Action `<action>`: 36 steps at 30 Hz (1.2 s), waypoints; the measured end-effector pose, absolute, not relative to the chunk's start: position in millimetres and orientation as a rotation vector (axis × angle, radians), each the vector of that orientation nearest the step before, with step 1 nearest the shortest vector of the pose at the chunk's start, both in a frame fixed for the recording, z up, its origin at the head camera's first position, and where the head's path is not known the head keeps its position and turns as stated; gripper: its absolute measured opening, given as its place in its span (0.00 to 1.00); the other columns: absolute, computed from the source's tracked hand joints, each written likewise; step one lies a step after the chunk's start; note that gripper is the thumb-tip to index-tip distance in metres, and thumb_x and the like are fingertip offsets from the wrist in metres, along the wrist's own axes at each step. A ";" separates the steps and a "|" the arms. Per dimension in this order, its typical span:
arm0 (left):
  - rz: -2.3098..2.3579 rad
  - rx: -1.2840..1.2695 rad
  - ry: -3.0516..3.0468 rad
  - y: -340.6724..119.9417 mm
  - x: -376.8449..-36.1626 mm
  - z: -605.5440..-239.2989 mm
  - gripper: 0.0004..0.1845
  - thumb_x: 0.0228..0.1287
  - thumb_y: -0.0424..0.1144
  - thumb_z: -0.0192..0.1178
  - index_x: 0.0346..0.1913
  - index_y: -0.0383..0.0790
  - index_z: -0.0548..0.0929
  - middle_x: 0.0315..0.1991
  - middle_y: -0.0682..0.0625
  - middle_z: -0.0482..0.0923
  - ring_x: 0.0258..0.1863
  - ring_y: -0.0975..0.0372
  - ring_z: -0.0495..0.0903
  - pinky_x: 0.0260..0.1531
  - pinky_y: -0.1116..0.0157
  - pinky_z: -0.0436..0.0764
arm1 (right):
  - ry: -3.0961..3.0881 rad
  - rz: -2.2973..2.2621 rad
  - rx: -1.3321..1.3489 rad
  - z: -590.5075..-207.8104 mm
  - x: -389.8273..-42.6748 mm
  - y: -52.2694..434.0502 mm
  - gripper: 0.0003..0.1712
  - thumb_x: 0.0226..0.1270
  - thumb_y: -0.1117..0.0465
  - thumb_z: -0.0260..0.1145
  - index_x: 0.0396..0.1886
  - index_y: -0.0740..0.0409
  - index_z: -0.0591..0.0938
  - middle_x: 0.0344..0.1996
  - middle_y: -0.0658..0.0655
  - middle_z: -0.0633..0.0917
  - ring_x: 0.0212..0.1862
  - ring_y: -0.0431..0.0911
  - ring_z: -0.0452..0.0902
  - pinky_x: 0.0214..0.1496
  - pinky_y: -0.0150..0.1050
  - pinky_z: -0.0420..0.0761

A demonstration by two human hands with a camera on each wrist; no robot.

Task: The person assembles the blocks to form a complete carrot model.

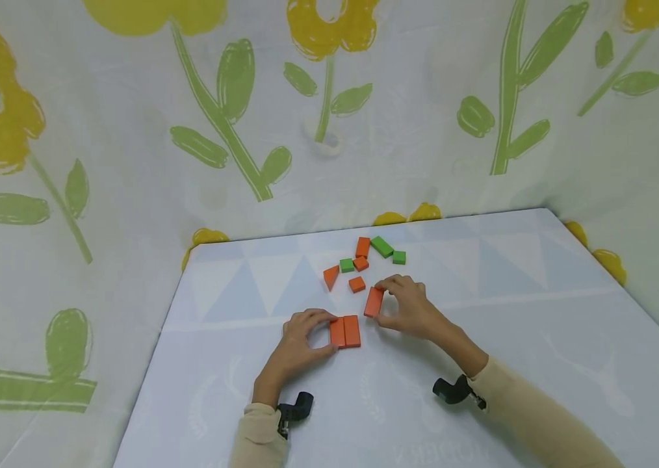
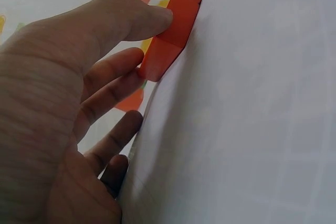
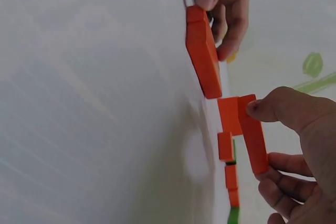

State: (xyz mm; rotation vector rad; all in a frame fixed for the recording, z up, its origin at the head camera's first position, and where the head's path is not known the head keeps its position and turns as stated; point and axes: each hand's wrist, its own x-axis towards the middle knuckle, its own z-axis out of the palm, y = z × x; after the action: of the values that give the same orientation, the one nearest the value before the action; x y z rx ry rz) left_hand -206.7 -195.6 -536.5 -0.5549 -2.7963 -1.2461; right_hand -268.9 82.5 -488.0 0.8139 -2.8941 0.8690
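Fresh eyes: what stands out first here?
Likely the orange block in the right hand, near the centre of the head view. Slightly nearer, the left hand pinches the left one of two orange blocks lying side by side. Behind the table, big yellow flowers show on white cloth.

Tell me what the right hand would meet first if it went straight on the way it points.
Probably the small orange block, just up and left of the orange brick that the right hand pinches in the head view. Height is unclear, so the hand might pass above it.
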 end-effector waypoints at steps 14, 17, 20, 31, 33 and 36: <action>-1.221 -0.560 -2.813 -196.8 -209.1 -537.0 0.26 0.56 0.46 0.71 0.59 0.56 0.81 0.60 0.59 0.74 0.63 0.56 0.67 0.58 0.48 0.60 | -2.936 0.899 1.035 -494.4 -248.6 79.9 0.30 0.53 0.54 0.78 0.57 0.53 0.80 0.55 0.51 0.78 0.59 0.49 0.69 0.54 0.50 0.64; -1.224 -0.562 -2.814 -196.4 -208.6 -536.6 0.26 0.56 0.46 0.71 0.59 0.56 0.81 0.60 0.59 0.74 0.63 0.57 0.67 0.57 0.49 0.60 | -2.935 0.905 1.069 -495.6 -247.4 79.3 0.30 0.53 0.55 0.78 0.56 0.53 0.81 0.54 0.51 0.78 0.59 0.49 0.69 0.55 0.50 0.65; -1.221 -0.565 -2.816 -196.1 -207.4 -535.3 0.25 0.56 0.47 0.71 0.59 0.56 0.81 0.60 0.60 0.74 0.63 0.57 0.67 0.57 0.49 0.60 | -2.956 0.891 1.081 -496.7 -247.6 77.9 0.30 0.53 0.54 0.78 0.56 0.52 0.80 0.55 0.50 0.78 0.60 0.49 0.68 0.55 0.51 0.65; -1.229 -0.570 -2.808 -196.4 -205.9 -534.3 0.25 0.57 0.47 0.71 0.59 0.56 0.81 0.60 0.60 0.74 0.62 0.57 0.67 0.60 0.48 0.59 | -3.016 0.855 1.114 -499.9 -251.2 75.0 0.30 0.53 0.54 0.78 0.57 0.52 0.80 0.56 0.50 0.77 0.62 0.49 0.67 0.57 0.52 0.64; -1.230 -0.576 -2.800 -196.6 -206.1 -534.2 0.25 0.57 0.47 0.71 0.59 0.56 0.81 0.60 0.60 0.74 0.62 0.57 0.68 0.60 0.47 0.59 | -3.016 0.854 1.120 -501.1 -252.3 75.0 0.30 0.53 0.54 0.78 0.57 0.52 0.80 0.57 0.50 0.77 0.62 0.49 0.66 0.57 0.52 0.64; -1.222 -0.573 -2.802 -196.8 -206.4 -534.0 0.25 0.57 0.47 0.71 0.59 0.56 0.81 0.60 0.60 0.74 0.62 0.58 0.68 0.60 0.48 0.59 | -3.017 0.854 1.129 -502.4 -253.8 75.1 0.31 0.53 0.53 0.78 0.58 0.51 0.80 0.57 0.49 0.77 0.62 0.49 0.66 0.57 0.52 0.64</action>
State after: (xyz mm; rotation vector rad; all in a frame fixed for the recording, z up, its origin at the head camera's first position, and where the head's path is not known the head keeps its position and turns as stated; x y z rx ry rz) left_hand -206.4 -196.8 -534.0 -0.5729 -2.8020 -1.2218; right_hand -253.8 75.1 -502.4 1.1293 -3.0168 0.8544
